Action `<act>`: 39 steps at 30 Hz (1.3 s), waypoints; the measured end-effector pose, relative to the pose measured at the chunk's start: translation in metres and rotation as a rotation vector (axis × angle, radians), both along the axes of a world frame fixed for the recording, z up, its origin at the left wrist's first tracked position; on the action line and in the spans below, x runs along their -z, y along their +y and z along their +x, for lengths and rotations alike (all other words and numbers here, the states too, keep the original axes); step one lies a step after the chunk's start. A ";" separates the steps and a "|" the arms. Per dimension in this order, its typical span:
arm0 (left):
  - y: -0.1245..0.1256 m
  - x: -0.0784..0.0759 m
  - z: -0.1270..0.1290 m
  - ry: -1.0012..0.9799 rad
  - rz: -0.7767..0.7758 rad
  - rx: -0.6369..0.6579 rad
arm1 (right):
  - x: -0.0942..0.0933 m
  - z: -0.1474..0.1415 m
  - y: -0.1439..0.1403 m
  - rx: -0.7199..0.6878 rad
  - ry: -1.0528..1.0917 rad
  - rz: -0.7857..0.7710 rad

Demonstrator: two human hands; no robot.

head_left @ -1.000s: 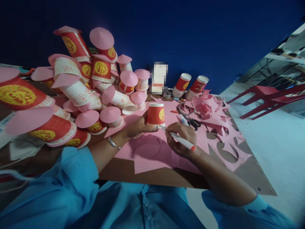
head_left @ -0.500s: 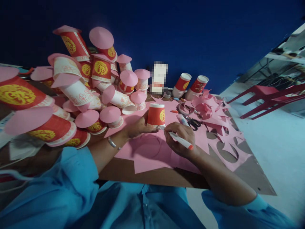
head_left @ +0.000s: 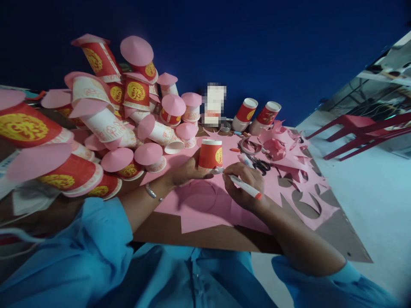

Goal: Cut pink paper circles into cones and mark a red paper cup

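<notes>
My left hand [head_left: 189,169] is closed around the lower part of a red paper cup [head_left: 210,154] with a yellow emblem, which stands upside down at the middle of the table. Between the fingers of my right hand [head_left: 245,184] is a white marker [head_left: 242,185] with an orange-red end; its tip points at the cup's lower rim. Whether the tip touches is too small to tell. Under both hands lies pink paper [head_left: 199,218], with a faint round outline in front of the cup.
On the left, many cups with pink cone tops [head_left: 136,92] are piled up. To the right lie black-handled scissors [head_left: 261,166], a tape roll [head_left: 250,146] and pink paper scraps [head_left: 279,145]. Two cup stacks [head_left: 246,112] stand behind. A red chair [head_left: 349,130] is beyond the table.
My right hand and the marker have shifted very slightly to the right along the cup's lower rim. The cup and my left hand look almost unmoved.
</notes>
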State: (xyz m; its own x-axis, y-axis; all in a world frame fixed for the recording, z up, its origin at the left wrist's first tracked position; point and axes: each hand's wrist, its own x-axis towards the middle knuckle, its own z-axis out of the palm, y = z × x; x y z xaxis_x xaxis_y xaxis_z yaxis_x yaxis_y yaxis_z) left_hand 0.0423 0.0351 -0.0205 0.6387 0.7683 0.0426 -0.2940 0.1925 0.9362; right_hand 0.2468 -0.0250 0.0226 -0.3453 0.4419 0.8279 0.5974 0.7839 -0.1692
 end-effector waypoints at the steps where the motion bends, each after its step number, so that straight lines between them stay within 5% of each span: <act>1: 0.000 0.000 0.000 0.001 0.001 0.000 | 0.000 0.000 0.000 0.007 -0.006 -0.002; 39: 0.000 0.003 0.001 -0.075 -0.009 -0.038 | 0.001 0.002 -0.001 -0.015 0.000 -0.021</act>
State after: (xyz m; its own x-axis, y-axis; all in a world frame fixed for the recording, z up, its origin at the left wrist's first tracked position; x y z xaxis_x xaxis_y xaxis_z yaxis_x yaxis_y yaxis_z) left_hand 0.0437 0.0351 -0.0231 0.6041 0.7926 0.0827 -0.3708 0.1877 0.9095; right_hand 0.2484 -0.0257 0.0218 -0.3522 0.4537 0.8186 0.5857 0.7890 -0.1853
